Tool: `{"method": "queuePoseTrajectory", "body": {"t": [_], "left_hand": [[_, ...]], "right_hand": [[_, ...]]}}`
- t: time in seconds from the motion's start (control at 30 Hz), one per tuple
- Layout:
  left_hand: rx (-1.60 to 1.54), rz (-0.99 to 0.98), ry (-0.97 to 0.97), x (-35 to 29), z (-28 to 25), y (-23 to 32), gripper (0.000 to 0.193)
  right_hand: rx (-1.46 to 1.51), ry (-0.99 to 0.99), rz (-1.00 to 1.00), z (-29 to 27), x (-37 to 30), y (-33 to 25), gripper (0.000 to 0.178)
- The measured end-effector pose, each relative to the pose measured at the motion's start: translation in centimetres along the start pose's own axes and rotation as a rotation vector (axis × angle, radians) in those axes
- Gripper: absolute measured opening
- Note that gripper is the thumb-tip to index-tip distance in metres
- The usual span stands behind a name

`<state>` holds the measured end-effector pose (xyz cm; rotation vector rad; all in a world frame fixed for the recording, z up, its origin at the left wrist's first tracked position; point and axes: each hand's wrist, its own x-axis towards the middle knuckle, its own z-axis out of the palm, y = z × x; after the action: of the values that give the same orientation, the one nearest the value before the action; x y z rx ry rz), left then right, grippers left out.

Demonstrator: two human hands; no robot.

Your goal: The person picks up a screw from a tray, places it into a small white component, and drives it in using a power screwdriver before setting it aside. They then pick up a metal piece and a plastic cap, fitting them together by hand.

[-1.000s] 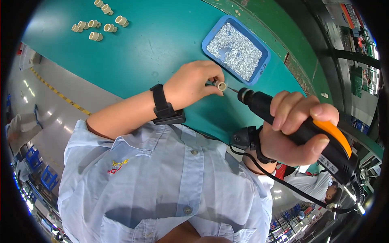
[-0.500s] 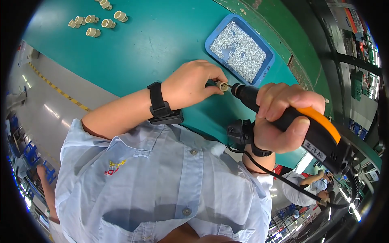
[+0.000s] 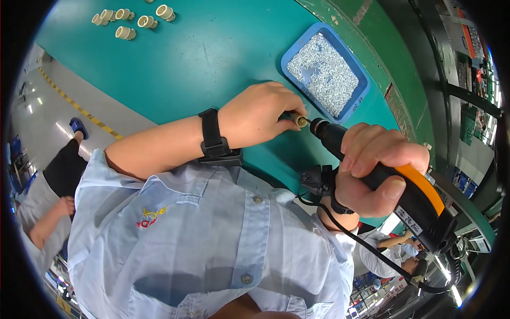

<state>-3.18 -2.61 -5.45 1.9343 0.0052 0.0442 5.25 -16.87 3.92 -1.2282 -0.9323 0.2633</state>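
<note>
Between the thumb and fingers of my left hand (image 3: 263, 114) is a small cream lamp holder (image 3: 301, 122), its open round end turned toward the right. My right hand (image 3: 377, 165) is wrapped round a black and orange electric screwdriver (image 3: 419, 194). The driver's thin bit points into or just at the mouth of the lamp holder; its exact tip is too small to make out. Just beyond my hands lies a blue tray (image 3: 363, 95) holding a heap of small silver screws (image 3: 324, 69).
Several cream lamp holders (image 3: 125, 33) lie on the green tabletop (image 3: 212, 53) at the far left. A cable (image 3: 366, 244) runs below my right forearm. One person (image 3: 50, 212) is at the left, beside a yellow floor line (image 3: 79, 105); another person (image 3: 385, 252) is at lower right.
The view has shifted slightly, so the tray and lamp holders sit a little differently in it. Both hands keep their grips. More of the person at the left is now visible.
</note>
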Motion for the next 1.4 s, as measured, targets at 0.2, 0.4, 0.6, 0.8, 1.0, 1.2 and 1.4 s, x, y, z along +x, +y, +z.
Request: {"method": "queuePoseTrajectory", "body": {"t": [0.2,0.4,0.6,0.8,1.0,1.2,1.4], "left_hand": [[-0.002,0.01,0.0,0.1,-0.1,0.2,0.023],[0.119,0.137,-0.005,0.0,-0.9,0.6,0.02],[0.404,0.174,0.537,5.8,-7.8,1.0,0.01],[0.635,-0.07,0.733,16.7,-13.8,-6.7,0.023],[0.658,0.179,0.786,13.2,-9.7,-2.1,0.025],[0.983,0.117,0.638,-1.0,-14.5,0.6,0.03],[1.199,-0.075,0.387,-4.5,-17.9,-2.2,0.003]], "right_hand": [[-0.026,-0.016,0.015,0.4,0.5,0.2,0.031],[0.028,0.037,0.029,0.2,0.5,-0.5,0.031],[0.225,0.264,-0.366,-2.9,-0.6,-5.3,0.031],[0.045,0.286,-0.232,-3.8,-2.5,-3.0,0.028],[-0.03,0.385,-0.189,-6.1,-4.6,-2.6,0.027],[-0.043,0.405,-0.197,-5.5,-4.0,-2.6,0.028],[0.017,0.307,-0.21,-5.5,-3.9,-2.2,0.034]]}}
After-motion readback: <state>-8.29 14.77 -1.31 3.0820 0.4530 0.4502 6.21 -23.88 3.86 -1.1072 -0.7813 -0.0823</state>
